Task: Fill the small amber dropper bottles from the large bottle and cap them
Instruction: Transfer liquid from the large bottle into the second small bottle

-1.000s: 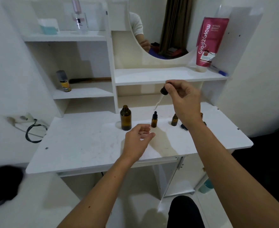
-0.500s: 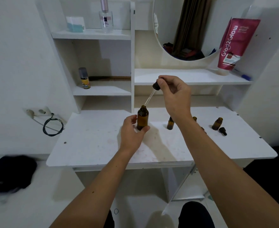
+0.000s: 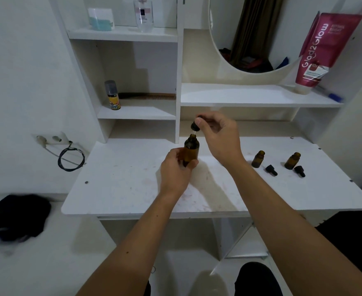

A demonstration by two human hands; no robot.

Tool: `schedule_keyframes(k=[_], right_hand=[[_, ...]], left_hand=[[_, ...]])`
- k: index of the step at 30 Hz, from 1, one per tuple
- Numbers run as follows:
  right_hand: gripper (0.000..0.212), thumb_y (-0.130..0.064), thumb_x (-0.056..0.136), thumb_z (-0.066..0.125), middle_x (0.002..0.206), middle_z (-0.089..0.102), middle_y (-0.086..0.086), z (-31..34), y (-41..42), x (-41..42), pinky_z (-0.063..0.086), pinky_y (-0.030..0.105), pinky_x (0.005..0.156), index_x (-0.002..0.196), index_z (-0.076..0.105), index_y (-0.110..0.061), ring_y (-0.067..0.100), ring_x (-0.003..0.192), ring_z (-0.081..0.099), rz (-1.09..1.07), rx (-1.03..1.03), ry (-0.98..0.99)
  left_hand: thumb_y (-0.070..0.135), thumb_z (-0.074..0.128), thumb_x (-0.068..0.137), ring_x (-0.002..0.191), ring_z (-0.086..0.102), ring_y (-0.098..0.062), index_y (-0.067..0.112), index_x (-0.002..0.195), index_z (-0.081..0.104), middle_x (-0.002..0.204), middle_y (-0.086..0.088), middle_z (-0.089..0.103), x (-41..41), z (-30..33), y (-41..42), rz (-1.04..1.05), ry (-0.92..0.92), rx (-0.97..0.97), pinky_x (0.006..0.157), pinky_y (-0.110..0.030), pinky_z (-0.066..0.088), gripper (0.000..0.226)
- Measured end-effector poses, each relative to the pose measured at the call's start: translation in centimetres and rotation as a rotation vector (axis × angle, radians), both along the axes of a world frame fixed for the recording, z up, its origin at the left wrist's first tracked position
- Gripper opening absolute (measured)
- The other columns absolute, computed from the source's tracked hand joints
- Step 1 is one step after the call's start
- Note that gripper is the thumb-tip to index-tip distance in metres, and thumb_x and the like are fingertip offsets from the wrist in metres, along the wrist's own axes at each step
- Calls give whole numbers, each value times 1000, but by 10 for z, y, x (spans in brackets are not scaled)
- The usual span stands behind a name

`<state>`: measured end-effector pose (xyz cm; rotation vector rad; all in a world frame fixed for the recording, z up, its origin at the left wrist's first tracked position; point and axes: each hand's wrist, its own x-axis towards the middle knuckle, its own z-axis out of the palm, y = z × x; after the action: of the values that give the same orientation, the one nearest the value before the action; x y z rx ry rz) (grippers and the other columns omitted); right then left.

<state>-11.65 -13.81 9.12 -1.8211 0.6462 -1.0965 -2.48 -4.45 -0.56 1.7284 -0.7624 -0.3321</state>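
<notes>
My left hand (image 3: pixel 175 169) grips the large amber bottle (image 3: pixel 191 150), which stands open at the middle of the white desk (image 3: pixel 122 184). My right hand (image 3: pixel 220 135) pinches the black bulb of a dropper (image 3: pixel 195 125) right above the bottle's mouth, and its glass tube goes down into the neck. Two small amber bottles (image 3: pixel 258 158) (image 3: pixel 292 160) stand uncapped at the right. A black dropper cap (image 3: pixel 271 169) (image 3: pixel 299 170) lies in front of each. A third small bottle is hidden behind my right wrist.
White shelves rise behind the desk with a small spray can (image 3: pixel 112 95), a comb (image 3: pixel 148 96), a perfume bottle (image 3: pixel 143 14) and a red tube (image 3: pixel 323 50). A round mirror (image 3: pixel 252 33) hangs above. A wall socket with a coiled cable (image 3: pixel 69 157) is left of the desk.
My left hand went from hovering open to gripping the large bottle. My right hand lowered the dropper until its tube entered the bottle's neck. The camera view shifted left.
</notes>
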Motion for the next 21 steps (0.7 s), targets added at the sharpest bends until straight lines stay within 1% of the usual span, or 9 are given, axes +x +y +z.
schedule_keyframes(k=[3, 5, 7, 10, 12, 15, 17, 19, 21], right_hand=[[20, -16, 98, 75, 102, 80, 0, -8, 2, 2, 61, 26, 96, 117, 77, -11, 12, 99, 77, 4, -5, 46], [21, -16, 97, 76, 104, 80, -2, -11, 3, 2, 61, 26, 97, 118, 77, -13, 11, 100, 77, -1, -22, 63], [21, -16, 97, 76, 104, 79, -5, -13, 3, 1, 60, 23, 96, 118, 77, -16, 7, 100, 76, -1, -26, 70], [21, -18, 97, 77, 104, 77, -12, -13, 3, -2, 57, 14, 93, 118, 76, -17, 0, 99, 74, -19, -38, 72], [23, -19, 97, 77, 104, 77, -12, -12, 4, -6, 56, 13, 93, 119, 76, -16, 0, 99, 73, -38, -46, 64], [24, -20, 96, 77, 105, 76, -14, -9, 4, -14, 55, 11, 91, 120, 77, -15, -5, 98, 72, -57, -60, 55], [25, -21, 97, 77, 105, 75, -16, -9, 4, -24, 54, 8, 90, 121, 76, -15, -9, 97, 70, -68, -63, 51], [25, -20, 97, 77, 107, 76, -14, -9, 5, -37, 54, 9, 91, 121, 76, -16, -7, 99, 71, -83, -69, 41], [24, -20, 97, 77, 108, 78, -10, -10, 6, -53, 56, 13, 93, 120, 76, -16, -3, 101, 73, -104, -76, 34]], left_hand=[[34, 83, 87, 109, 64, -12, 19, 131, 61, 122, 6, 70, 0, 0, 0, 3, -10, 2, 103, -27, 52, 52], [36, 82, 87, 109, 64, -12, 20, 132, 60, 123, 6, 69, 0, 0, -1, 6, -15, 9, 103, -27, 52, 53], [38, 82, 87, 112, 64, -13, 21, 133, 59, 126, 5, 68, 0, -1, -1, 8, -13, 18, 103, -28, 52, 54], [41, 82, 86, 115, 64, -16, 22, 134, 57, 128, 5, 67, -1, -1, -1, 11, -11, 21, 102, -27, 51, 57], [42, 83, 84, 116, 64, -16, 22, 136, 54, 131, 5, 66, -2, 0, 0, 18, -1, 23, 102, -28, 51, 62], [39, 85, 83, 114, 62, -12, 22, 138, 50, 133, 4, 63, -6, 1, 4, 43, 27, 9, 93, -17, 48, 67], [37, 86, 83, 109, 62, -11, 24, 136, 50, 131, 5, 62, -10, 3, 9, 77, 26, -8, 86, -10, 47, 65], [35, 86, 83, 103, 64, -13, 26, 132, 51, 125, 7, 62, -14, 4, 14, 100, 27, -30, 80, -10, 49, 61], [35, 85, 83, 96, 64, -12, 27, 127, 51, 118, 7, 63, -18, 4, 20, 116, 42, -53, 75, -10, 50, 56]])
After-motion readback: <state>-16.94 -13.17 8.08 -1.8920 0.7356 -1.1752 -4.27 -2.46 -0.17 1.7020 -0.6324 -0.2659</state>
